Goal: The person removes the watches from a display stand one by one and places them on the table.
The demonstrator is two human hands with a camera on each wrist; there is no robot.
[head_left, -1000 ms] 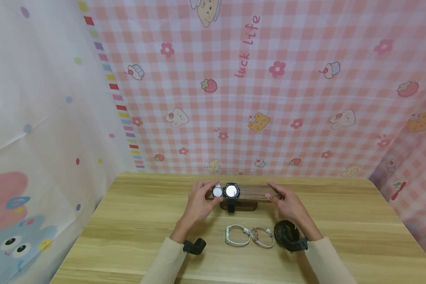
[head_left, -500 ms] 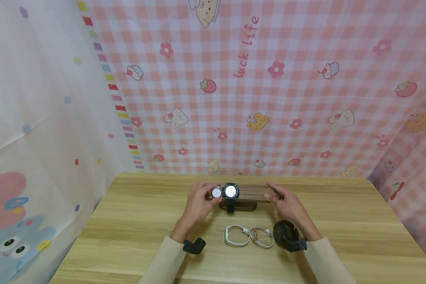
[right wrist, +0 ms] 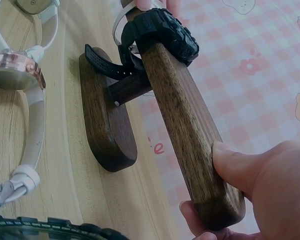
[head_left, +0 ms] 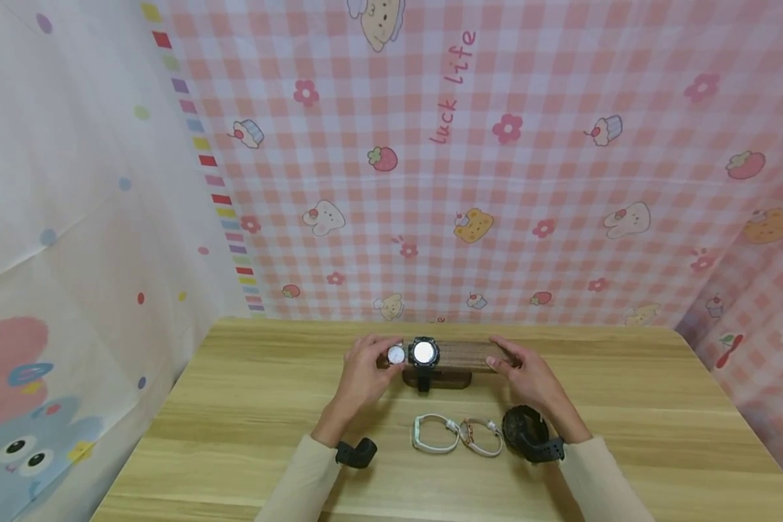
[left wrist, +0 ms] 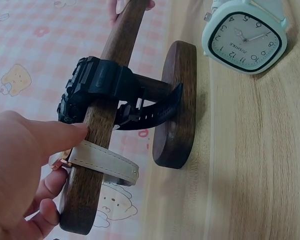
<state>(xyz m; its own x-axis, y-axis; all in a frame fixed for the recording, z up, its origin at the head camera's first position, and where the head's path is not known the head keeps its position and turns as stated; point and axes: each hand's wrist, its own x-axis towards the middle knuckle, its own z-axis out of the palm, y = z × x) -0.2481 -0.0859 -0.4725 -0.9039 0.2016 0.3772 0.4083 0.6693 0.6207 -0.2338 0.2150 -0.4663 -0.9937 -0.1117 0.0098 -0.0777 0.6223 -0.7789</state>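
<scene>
A dark wooden watch stand (head_left: pixel 466 355) with a horizontal bar on an oval base (left wrist: pixel 177 110) stands towards the table's back. Around the bar's left end sits a watch with a white strap (left wrist: pixel 105 162) and a round pale dial (head_left: pixel 396 354). My left hand (head_left: pixel 361 370) pinches this watch between thumb and fingers at its case. Beside it, a chunky black watch (head_left: pixel 423 352) hangs round the bar, its strap end dangling. My right hand (head_left: pixel 528 373) grips the bar's right end, thumb on one face and fingers on the other in the right wrist view.
In front of the stand lie a white-strapped watch with a mint square case (left wrist: pixel 245 42), a rose-gold watch (right wrist: pixel 15 70) with a pale strap, and a black watch (head_left: pixel 522 428) near my right wrist. A pink checked cloth (head_left: pixel 391 188) hangs behind the wooden table (head_left: pixel 248 420).
The white-strapped watch has slid slightly left along the bar with my left hand, so its gap to the black watch is a little wider. My right hand keeps its grip.
</scene>
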